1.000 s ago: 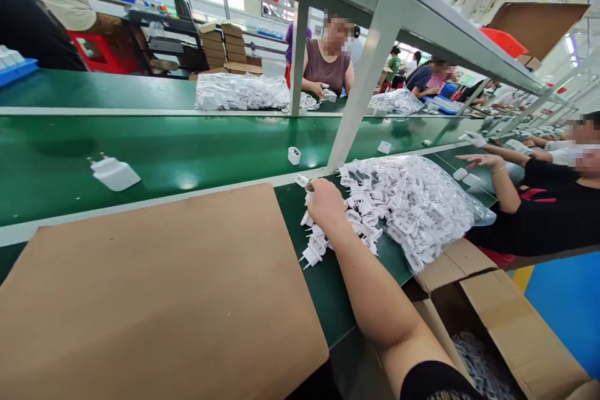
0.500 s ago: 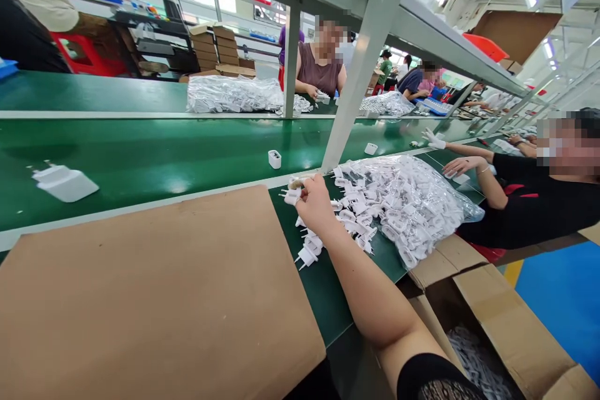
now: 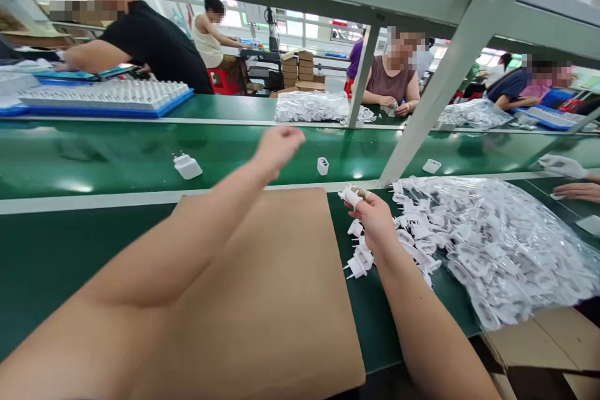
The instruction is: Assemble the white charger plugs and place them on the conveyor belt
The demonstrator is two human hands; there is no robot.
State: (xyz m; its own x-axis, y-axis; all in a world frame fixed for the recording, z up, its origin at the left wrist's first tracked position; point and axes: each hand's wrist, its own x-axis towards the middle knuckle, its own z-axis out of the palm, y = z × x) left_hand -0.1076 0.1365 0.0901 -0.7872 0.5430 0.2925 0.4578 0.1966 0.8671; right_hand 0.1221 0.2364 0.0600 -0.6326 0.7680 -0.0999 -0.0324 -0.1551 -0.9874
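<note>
My left hand [image 3: 280, 149] is over the green conveyor belt [image 3: 244, 144], bent at the wrist and blurred, so its fingers cannot be made out. To its right a white charger housing [image 3: 322, 166] stands upright on the belt, apart from the hand. At the bench's far edge my right hand [image 3: 379, 220] is closed on a white plug piece [image 3: 350, 196], with a tan covering on a finger. Loose white plug pieces [image 3: 360, 262] with pins lie below and beside that hand. They spill from a clear plastic bag [image 3: 515, 250] full of them.
A brown cardboard sheet [image 3: 281, 300] covers the bench before me. On the belt lie a charger with pins [image 3: 187, 166] and another white housing [image 3: 432, 165]. A slanted metal post [image 3: 435, 87] rises beyond my right hand. A co-worker's gloved hand [image 3: 562, 165] is at right.
My left arm has come into view, reaching over the cardboard to the belt. The view has swung left. My right hand still holds white plug pieces near the pile.
</note>
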